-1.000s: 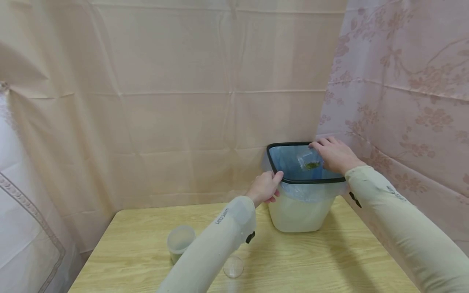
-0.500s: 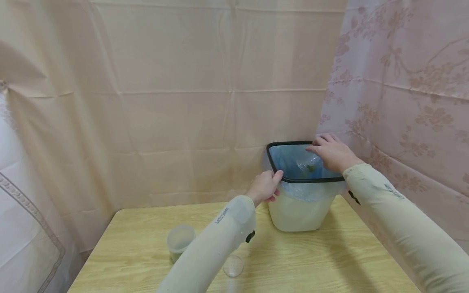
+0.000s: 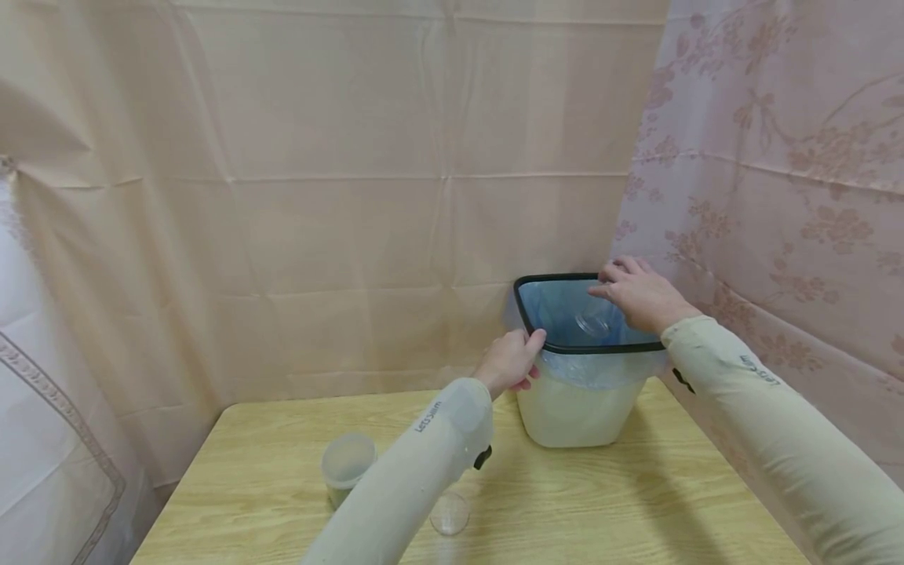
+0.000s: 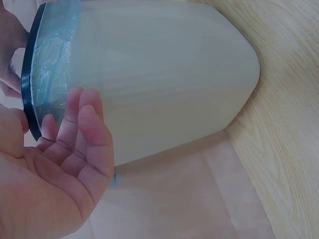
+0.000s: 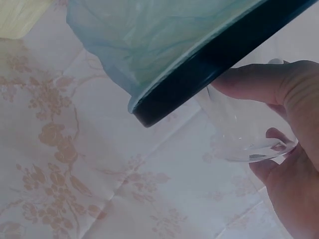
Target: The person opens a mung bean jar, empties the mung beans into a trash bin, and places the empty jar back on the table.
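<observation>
A cream trash bin [image 3: 579, 408] with a black rim and a blue liner bag [image 3: 558, 310] stands at the table's right end. My left hand [image 3: 510, 359] holds the bin's near-left corner, thumb at the rim and fingers bent against the outside. Over the bin's mouth, my right hand [image 3: 639, 297] grips a clear cup [image 5: 234, 129], tilted with its opening down into the bag. From the right wrist view, thumb and fingers sit around the cup's wall and base. No green bits show in the cup now. The bin's bottom is hidden.
A translucent tub [image 3: 348, 463] with dark contents stands on the wooden table [image 3: 551, 502], partly behind my left sleeve. Beside that sleeve lies a clear round thing [image 3: 450, 514]. Beige cloth [image 3: 339, 196] hangs behind, flowered cloth [image 3: 791, 196] at right.
The green bits seen in the cup have gone from view, fewer half a second ago and none now. The cup has tipped further over. My left hand stays on the bin.
</observation>
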`<move>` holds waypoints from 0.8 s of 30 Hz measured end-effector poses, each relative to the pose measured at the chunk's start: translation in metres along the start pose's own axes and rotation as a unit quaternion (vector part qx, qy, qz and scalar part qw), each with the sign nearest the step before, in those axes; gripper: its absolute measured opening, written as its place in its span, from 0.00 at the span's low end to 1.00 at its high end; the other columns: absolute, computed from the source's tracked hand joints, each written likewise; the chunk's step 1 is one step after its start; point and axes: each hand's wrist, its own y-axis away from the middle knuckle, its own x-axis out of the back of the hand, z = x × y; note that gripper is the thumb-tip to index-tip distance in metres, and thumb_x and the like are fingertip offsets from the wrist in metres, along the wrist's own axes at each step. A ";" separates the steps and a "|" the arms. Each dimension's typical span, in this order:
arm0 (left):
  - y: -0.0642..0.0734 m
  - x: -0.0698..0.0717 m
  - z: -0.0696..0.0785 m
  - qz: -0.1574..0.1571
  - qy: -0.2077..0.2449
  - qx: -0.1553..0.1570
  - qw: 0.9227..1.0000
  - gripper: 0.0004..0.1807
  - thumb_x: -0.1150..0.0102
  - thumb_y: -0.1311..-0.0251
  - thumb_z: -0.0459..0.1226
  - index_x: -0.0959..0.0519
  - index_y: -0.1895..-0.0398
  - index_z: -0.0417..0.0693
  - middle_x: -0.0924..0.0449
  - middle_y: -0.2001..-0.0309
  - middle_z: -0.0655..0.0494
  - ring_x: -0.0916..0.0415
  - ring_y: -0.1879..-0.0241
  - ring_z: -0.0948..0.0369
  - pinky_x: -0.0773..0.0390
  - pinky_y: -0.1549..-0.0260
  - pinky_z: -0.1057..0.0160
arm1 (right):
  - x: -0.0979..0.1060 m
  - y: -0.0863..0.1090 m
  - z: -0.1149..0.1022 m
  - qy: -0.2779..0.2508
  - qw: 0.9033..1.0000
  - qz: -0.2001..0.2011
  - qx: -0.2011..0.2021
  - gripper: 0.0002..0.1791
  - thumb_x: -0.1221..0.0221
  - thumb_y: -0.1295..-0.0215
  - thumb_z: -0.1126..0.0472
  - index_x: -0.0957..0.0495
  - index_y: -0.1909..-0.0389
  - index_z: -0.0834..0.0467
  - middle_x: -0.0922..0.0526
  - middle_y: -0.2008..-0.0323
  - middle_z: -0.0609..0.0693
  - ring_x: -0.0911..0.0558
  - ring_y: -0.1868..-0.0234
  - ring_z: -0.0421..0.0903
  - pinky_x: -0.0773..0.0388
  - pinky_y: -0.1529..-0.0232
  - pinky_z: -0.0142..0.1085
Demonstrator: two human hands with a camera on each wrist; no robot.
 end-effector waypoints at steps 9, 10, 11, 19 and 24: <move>0.001 0.000 0.001 -0.002 0.003 0.000 1.000 0.22 0.56 0.22 0.55 0.25 0.60 0.46 0.17 0.72 0.49 0.17 0.71 0.46 0.23 0.78 0.64 | 0.002 0.000 -0.001 -0.023 1.000 0.012 0.003 0.34 0.30 0.51 0.82 0.18 0.41 0.58 0.24 0.46 0.63 0.32 0.40 0.66 0.25 0.43 0.59; 0.001 0.000 0.001 -0.002 0.003 0.000 1.000 0.22 0.56 0.22 0.55 0.25 0.60 0.46 0.17 0.72 0.49 0.17 0.70 0.45 0.23 0.78 0.64 | 0.003 0.000 -0.001 -0.024 1.000 0.012 0.005 0.34 0.31 0.50 0.83 0.18 0.40 0.58 0.24 0.46 0.63 0.32 0.40 0.66 0.25 0.43 0.58; 0.000 0.000 0.000 -0.002 0.003 0.000 1.000 0.22 0.56 0.22 0.55 0.25 0.60 0.46 0.17 0.72 0.49 0.17 0.69 0.44 0.23 0.78 0.64 | 0.003 0.000 -0.001 -0.025 1.000 0.012 0.007 0.34 0.32 0.49 0.83 0.18 0.40 0.58 0.25 0.45 0.63 0.32 0.40 0.66 0.24 0.44 0.58; 0.001 0.000 0.000 -0.002 0.000 -0.002 1.000 0.22 0.56 0.23 0.55 0.25 0.61 0.46 0.17 0.72 0.49 0.19 0.75 0.50 0.18 0.72 0.57 | 0.006 0.000 0.000 -0.047 0.999 0.011 0.008 0.34 0.34 0.48 0.84 0.19 0.39 0.59 0.25 0.45 0.64 0.34 0.38 0.66 0.21 0.47 0.56; 0.001 0.000 0.001 -0.001 -0.002 0.000 1.000 0.23 0.56 0.23 0.55 0.25 0.61 0.46 0.17 0.72 0.50 0.20 0.76 0.51 0.18 0.71 0.56 | 0.007 0.000 0.000 -0.071 0.997 0.000 0.004 0.34 0.34 0.49 0.85 0.20 0.40 0.61 0.25 0.45 0.63 0.33 0.37 0.67 0.24 0.44 0.58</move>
